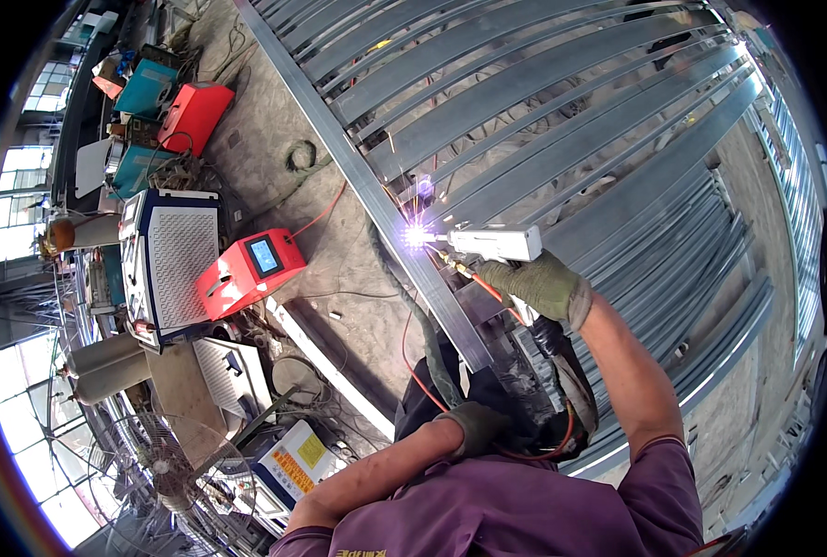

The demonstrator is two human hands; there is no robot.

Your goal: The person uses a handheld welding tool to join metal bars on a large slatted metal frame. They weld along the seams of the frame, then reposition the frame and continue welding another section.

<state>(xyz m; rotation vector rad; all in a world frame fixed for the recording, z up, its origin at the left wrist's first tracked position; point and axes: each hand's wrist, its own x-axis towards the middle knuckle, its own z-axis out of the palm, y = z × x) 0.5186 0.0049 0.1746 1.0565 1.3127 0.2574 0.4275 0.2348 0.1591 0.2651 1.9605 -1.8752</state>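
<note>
My right hand (551,286), in a green work glove, is wrapped round the grip of a white handheld welding gun (502,243). The gun's nozzle points left at a metal frame (446,308), where a bright violet-white arc (417,236) throws sparks near the frame's edge rail. An orange hose with a brass fitting (460,267) runs below the gun, and a dark sleeved cable (567,371) hangs from its grip. My left hand (480,428), also gloved, is low by my lap beside a green hose (432,348); its fingers are hidden, so its hold cannot be made out.
Long grey metal slats (516,102) span the frame, and more metal lengths (683,251) lie stacked at right. On the left stand a red machine with a screen (232,278), a white-and-blue cabinet (177,255) and a wire fan (163,469). Hoses cross the concrete floor (339,265).
</note>
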